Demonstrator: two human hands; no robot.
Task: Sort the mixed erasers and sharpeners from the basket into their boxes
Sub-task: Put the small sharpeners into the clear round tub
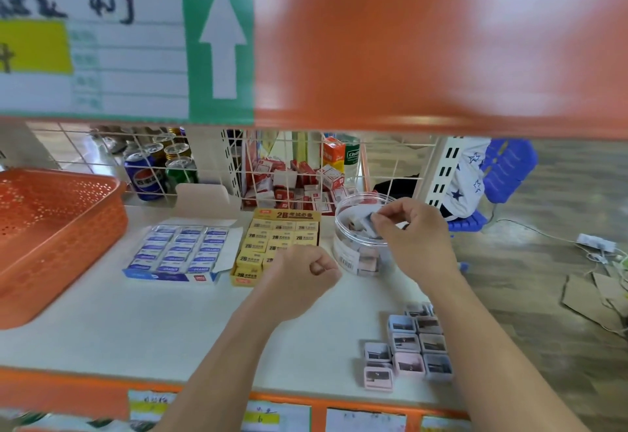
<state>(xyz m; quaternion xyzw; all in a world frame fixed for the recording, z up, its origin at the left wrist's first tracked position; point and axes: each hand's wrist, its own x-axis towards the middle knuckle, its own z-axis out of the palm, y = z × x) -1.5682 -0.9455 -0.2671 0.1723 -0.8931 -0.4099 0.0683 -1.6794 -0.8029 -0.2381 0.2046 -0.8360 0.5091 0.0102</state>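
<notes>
My right hand [413, 227] pinches a small sharpener [368, 219] over the mouth of a clear round tub [353, 255] that holds several sharpeners. My left hand [302, 273] is a closed fist with nothing visible in it, hovering at the front right corner of the yellow 2B eraser box [272, 234]. Left of that lies the blue-and-white eraser box [180, 253], filled in rows. The orange perforated basket [57, 227] stands at the far left; its visible inside looks bare. Several pastel sharpeners [407, 346] lie grouped on the shelf at the front right.
The white shelf board [136, 329] has an orange front lip. A wire grid [289, 173] backs it, with drink cans and red-white small boxes behind. An orange beam with a sign hangs overhead. To the right lies the floor with cardboard and cables.
</notes>
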